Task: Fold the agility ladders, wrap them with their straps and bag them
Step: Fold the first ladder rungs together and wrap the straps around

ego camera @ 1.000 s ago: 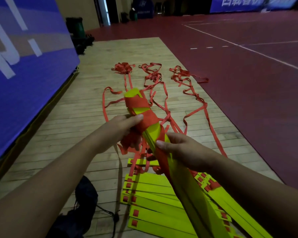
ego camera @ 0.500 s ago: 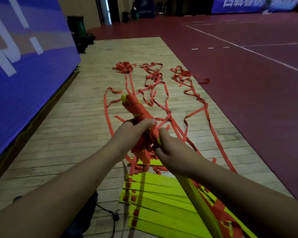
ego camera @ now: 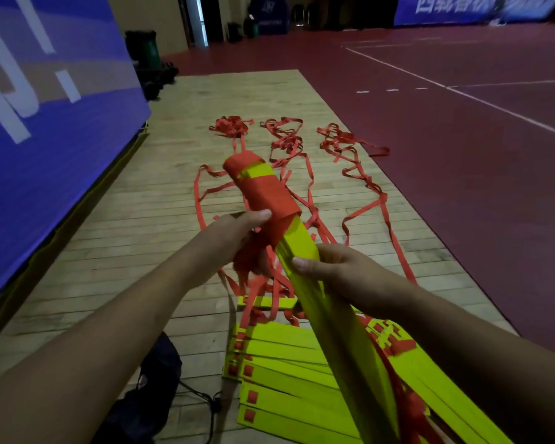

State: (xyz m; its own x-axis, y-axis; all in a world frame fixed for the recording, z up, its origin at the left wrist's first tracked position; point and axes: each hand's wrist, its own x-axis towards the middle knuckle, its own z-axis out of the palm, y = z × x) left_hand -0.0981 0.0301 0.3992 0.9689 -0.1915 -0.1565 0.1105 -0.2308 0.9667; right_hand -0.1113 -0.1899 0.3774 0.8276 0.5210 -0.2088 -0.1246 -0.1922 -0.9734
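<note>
Sports hall: lined red court floor (ego camera: 462, 129)

Left hand (ego camera: 237, 240) on red strap (ego camera: 266, 193), right hand (ego camera: 337, 274) around yellow ladder bundle (ego camera: 302, 240).

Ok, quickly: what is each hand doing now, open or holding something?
Left hand: grips the red strap wrap.
Right hand: grips the yellow rung bundle.
</note>
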